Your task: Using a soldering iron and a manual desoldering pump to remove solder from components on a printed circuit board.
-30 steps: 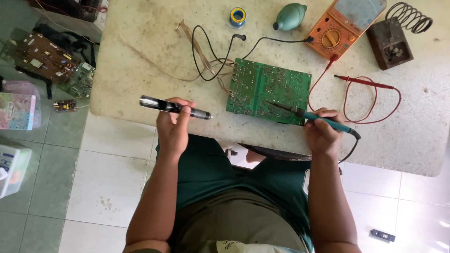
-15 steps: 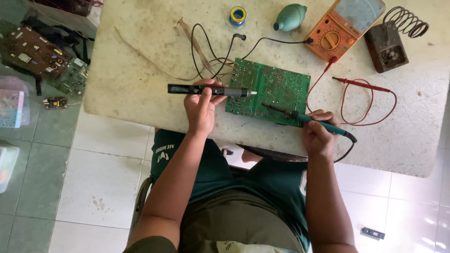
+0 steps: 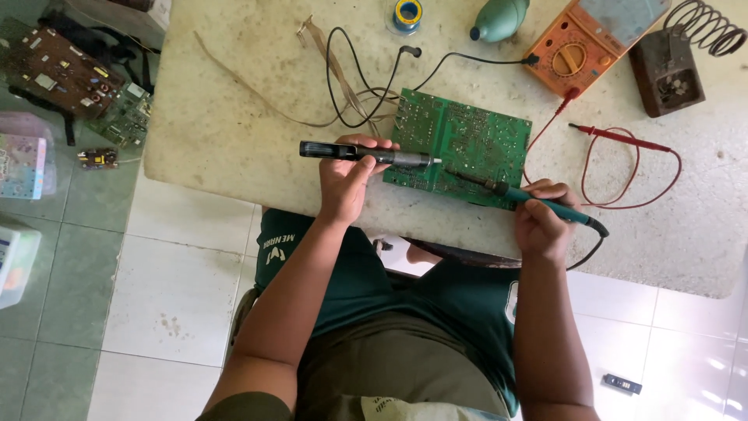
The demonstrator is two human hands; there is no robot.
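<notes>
**Two tools meet over the green board**

Your left hand (image 3: 347,175) has its fingers wrapped round a slim black desoldering pump (image 3: 366,153), held level, its pale metal tip just over the left edge of the green circuit board (image 3: 460,148). Your right hand (image 3: 541,214) closes its fingers on the teal handle of a soldering iron (image 3: 538,201); the dark thin tip slants up and left onto the board's lower half. The two tips stand near each other, yet whether either touches the solder side I cannot tell.

The board is flat, rectangular, slightly turned, and lies near the front edge of the desk (image 3: 234,132), a pale, stained, rough stone slab. Its surface is matt green, dotted with fine silver joints.

Black cables (image 3: 351,78) loop just behind the board's left corner, with a thin tan ribbon strip beside them. Along the desk's far edge sit a solder reel (image 3: 407,13), a green rubber blower bulb (image 3: 499,19) and an orange multimeter (image 3: 580,47); its red probe lead (image 3: 631,168) curls right of the board. At the far right corner stands a rusty iron stand with a coiled wire spring (image 3: 678,54). On the tiled floor to the left lie more circuit boards (image 3: 70,78).
</notes>
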